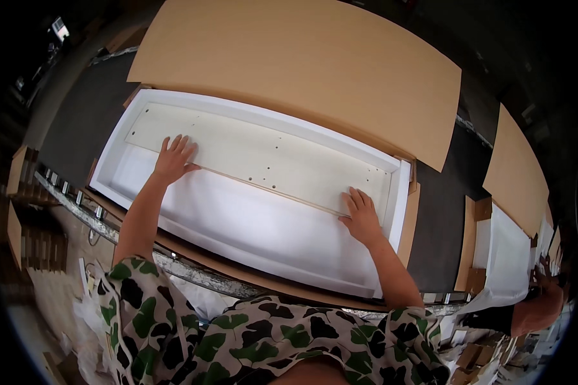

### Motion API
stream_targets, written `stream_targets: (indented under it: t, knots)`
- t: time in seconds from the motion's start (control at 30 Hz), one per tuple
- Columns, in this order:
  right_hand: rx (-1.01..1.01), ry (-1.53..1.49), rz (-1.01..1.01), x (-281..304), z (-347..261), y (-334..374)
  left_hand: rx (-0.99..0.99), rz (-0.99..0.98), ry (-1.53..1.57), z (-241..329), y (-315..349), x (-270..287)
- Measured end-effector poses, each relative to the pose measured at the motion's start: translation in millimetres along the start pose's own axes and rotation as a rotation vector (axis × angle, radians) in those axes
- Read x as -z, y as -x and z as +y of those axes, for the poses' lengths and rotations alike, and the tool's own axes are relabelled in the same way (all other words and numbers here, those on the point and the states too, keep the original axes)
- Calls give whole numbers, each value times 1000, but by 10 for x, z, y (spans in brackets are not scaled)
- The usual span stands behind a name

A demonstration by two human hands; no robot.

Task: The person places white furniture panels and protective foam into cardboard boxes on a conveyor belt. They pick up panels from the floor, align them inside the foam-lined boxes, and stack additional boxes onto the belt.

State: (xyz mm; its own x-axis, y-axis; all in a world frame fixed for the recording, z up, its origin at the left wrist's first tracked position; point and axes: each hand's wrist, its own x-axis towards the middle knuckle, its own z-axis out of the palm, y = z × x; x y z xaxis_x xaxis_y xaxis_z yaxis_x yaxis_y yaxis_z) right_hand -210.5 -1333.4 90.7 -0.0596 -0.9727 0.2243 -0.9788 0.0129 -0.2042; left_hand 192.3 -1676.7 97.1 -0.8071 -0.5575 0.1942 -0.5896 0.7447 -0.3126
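A long pale panel [231, 151] with several small drilled holes lies flat along the far side of a white foam lining [250, 218]. This lining sits inside a long cardboard box [412, 228], its white walls standing up all round. My left hand [175, 160] rests on the panel's near edge toward its left end, fingers spread. Toward the panel's right end, my right hand [361, 213] lies on the same edge, fingers stretched out. Neither hand is wrapped round anything. The panel's underside is hidden.
A large cardboard flap [289, 64] spreads out beyond the box. The box lies on a dark conveyor belt [437, 212] with a metal side rail [192, 268]. At right, another open box [504, 247] has white lining, with a person's arm [541, 308] beside it. Stacked boards [42, 250] stand at left.
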Motion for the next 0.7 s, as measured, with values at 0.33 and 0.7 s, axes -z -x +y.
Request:
stream_targets:
  t: [0.33,0.7]
  knots:
    - [-2,145,72,-227,204,-50,114,-13,25,170,-232,-151]
    - [-457,-482,240,1082,-700,860,46,-47,1086,1174,777,1609]
